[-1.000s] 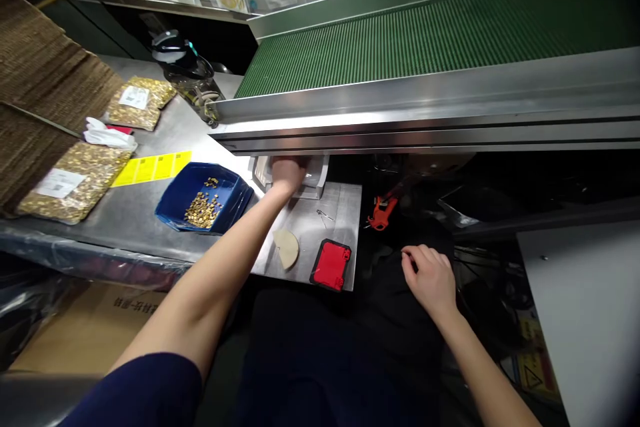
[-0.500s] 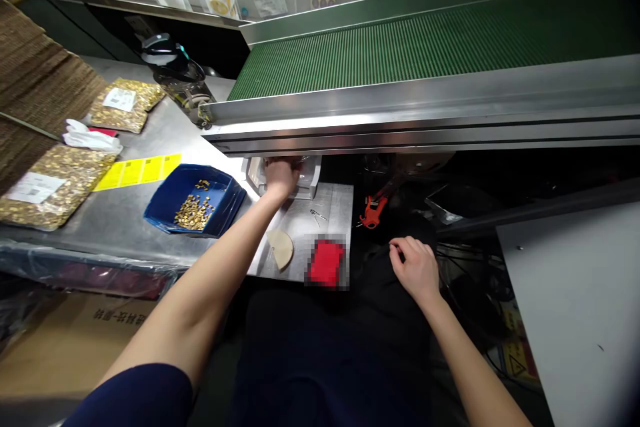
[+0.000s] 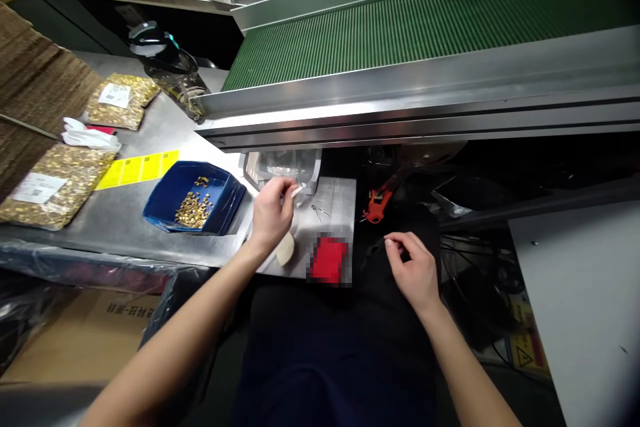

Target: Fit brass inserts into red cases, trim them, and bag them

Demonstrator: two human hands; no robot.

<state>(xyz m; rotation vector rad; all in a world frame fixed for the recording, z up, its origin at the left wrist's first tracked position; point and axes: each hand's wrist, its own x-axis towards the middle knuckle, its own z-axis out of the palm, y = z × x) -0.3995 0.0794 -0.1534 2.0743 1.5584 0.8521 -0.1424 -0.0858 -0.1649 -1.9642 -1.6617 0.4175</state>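
My left hand (image 3: 273, 210) is closed in a pinch on a small whitish translucent piece (image 3: 299, 191), whose exact kind I cannot make out. It hovers in front of a grey open bin (image 3: 314, 177) with clear plastic inside. Just below that hand lies a beige rounded piece (image 3: 285, 249), partly covered by it. Over my dark-clothed lap, my right hand (image 3: 414, 273) has its thumb and fingers curled together; whatever they may hold is too small to name. Thin metal pins (image 3: 320, 212) and a red blurred object (image 3: 329, 260) rest on the metal table (image 3: 343, 197).
A blue bin (image 3: 165, 203) holds small brass-coloured parts. Bags of similar parts (image 3: 75, 177), yellow labels (image 3: 137, 170) and a bottle (image 3: 173, 70) stand further left. The green conveyor (image 3: 375, 40) overhangs the table's back. An orange-handled tool (image 3: 377, 205) is beside the table's right edge.
My left hand has come out of the grey bin toward me, now with the small whitish piece between its fingertips. My right hand stays nearly in place, curled.
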